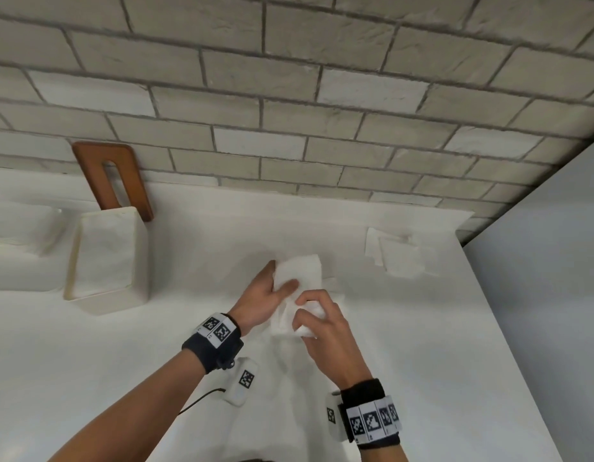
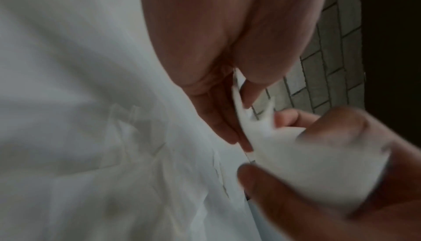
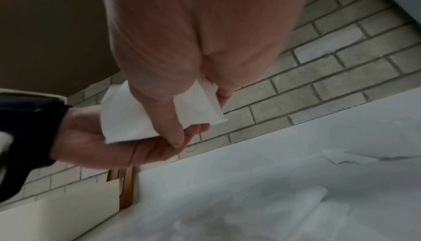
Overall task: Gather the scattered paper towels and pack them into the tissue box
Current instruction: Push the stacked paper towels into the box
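Note:
Both hands hold one folded white paper towel [image 1: 302,268] above the middle of the white counter. My left hand [image 1: 282,275] grips its far end, thumb on top and fingers beneath. My right hand [image 1: 304,311] pinches the near end. In the right wrist view the towel [image 3: 136,115] lies across the left palm [image 3: 109,146]. The left wrist view shows the towel [image 2: 296,164] between both hands, blurred. The cream tissue box [image 1: 115,300] stands open-topped at the left, apart from the hands, with white paper inside. Loose towels [image 1: 399,255] lie at the back right.
A brown wooden lid [image 1: 112,175] with a slot leans on the brick wall behind the box. Another flat towel [image 3: 307,209] lies on the counter under the hands. The counter's right edge [image 1: 509,328] runs diagonally. A blurred white shape [image 1: 18,251] sits far left.

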Demonstrator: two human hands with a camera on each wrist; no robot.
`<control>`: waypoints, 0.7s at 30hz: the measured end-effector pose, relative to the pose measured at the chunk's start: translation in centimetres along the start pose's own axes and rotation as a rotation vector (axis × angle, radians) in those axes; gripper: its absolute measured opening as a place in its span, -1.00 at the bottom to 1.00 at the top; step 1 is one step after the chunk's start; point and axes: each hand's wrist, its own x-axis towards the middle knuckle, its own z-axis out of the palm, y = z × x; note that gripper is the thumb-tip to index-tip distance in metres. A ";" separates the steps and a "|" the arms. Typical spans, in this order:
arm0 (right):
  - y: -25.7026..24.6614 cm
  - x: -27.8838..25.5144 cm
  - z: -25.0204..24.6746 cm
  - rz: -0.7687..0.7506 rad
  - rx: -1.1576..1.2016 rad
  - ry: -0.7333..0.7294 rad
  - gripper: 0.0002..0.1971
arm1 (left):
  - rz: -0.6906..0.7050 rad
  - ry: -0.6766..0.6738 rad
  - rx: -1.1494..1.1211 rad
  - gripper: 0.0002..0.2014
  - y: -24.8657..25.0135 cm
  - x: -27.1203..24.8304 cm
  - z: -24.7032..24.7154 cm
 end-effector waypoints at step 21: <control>-4.2 9.4 -1.5 0.521 0.883 0.456 -0.69 | 0.214 0.008 -0.010 -0.68 4.8 -2.4 -3.8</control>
